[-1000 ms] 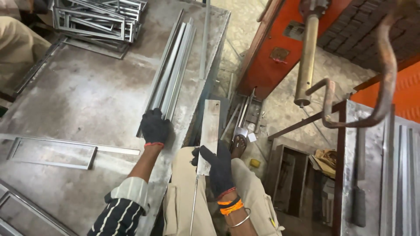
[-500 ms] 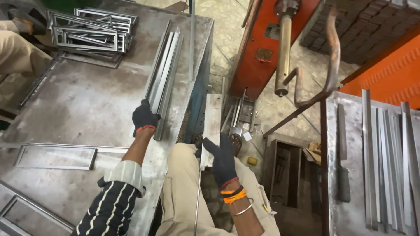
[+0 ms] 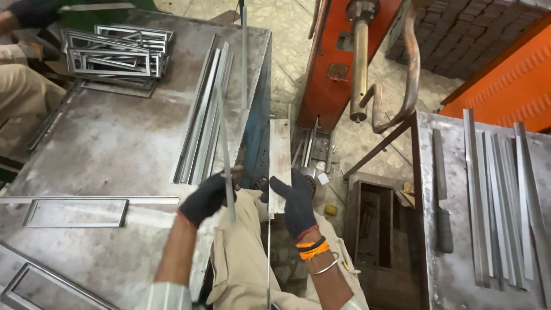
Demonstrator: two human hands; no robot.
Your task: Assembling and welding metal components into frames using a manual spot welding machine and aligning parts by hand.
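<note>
black gloves (image 3: pixel 298 201) — grey metal strip (image 3: pixel 225 149) — orange machine (image 3: pixel 336 63)

Steel bench (image 3: pixel 103 143), left: stack of welded rectangular frames (image 3: pixel 117 51) at far end, single flat frame (image 3: pixel 74 212) near front edge. Orange machine (image 3: pixel 333 63) with vertical metal rod (image 3: pixel 360 69) stands behind, centre. Second bench (image 3: pixel 453 275), right, carries long metal strips (image 3: pixel 499 195) lying parallel and a dark-handled tool (image 3: pixel 441 195).

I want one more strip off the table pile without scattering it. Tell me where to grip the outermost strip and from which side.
Grip the near end of the pile of metal strips, coming from the table edge side. The ends lie closest to the left hand, which holds one lifted strip; the strips are long, thin and packed side by side.
</note>
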